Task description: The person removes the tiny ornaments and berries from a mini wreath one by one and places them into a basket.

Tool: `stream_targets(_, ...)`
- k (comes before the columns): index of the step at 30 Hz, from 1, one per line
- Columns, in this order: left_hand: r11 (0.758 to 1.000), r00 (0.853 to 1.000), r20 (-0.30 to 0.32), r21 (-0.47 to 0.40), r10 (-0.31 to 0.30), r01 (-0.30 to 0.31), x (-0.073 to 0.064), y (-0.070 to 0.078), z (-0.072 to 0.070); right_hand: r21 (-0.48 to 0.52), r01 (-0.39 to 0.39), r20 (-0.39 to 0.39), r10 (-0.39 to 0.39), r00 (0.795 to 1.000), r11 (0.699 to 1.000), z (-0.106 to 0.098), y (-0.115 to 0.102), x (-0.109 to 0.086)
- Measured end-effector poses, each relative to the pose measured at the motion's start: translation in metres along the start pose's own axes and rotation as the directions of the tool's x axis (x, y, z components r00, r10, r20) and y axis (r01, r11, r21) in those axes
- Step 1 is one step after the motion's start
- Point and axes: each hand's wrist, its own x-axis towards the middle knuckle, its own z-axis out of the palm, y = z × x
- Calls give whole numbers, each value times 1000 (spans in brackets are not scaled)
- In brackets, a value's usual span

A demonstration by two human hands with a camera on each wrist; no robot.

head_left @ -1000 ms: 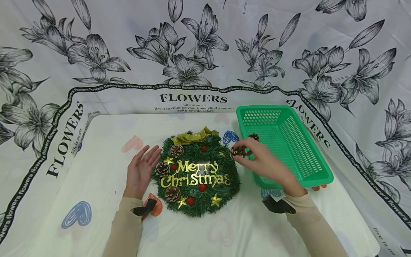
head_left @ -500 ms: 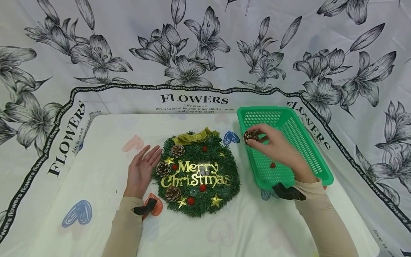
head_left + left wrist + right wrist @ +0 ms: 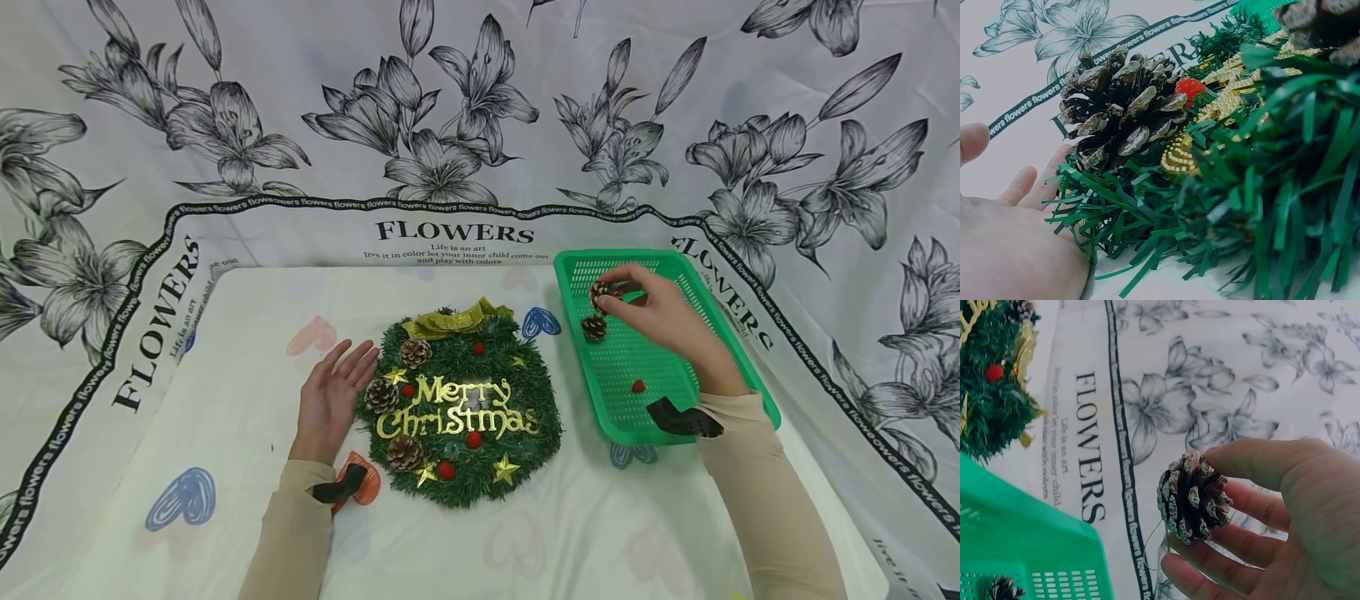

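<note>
A brown pine cone with pale-edged scales (image 3: 1191,500) is pinched between the thumb and fingers of my right hand (image 3: 663,321), over the far left part of the green basket (image 3: 615,429). Below it, a second pine cone (image 3: 594,327) lies inside the basket, and a small red berry (image 3: 638,386) sits on the basket floor. My left hand (image 3: 330,398) rests palm up with fingers straight beside the green Christmas wreath (image 3: 517,458). In the left wrist view its fingers are close to the wreath's tinsel edge, near a pine cone (image 3: 1119,109) fixed there.
The wreath carries gold "Merry Christmas" lettering (image 3: 457,408), a gold bow (image 3: 457,319), gold stars (image 3: 506,468) and red berries (image 3: 446,471). It lies on a white cloth with printed hearts (image 3: 180,500). A flower-printed curtain (image 3: 450,108) rises behind the table.
My right hand has carried the pine cone from the wreath's right edge, rightward and away from me, to over the basket. The left hand has stayed in place.
</note>
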Motion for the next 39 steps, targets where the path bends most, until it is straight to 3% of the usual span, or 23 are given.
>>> stream_targets(15,1000,1000,-3,-8,1,-1,0,0,0,-6,-93,-8,93,996,996,-15,21,17)
stream_targets(39,1000,1000,2,-1,3,-3,0,0,-1,-12,-144,-29,144,989,989,-20,47,23)
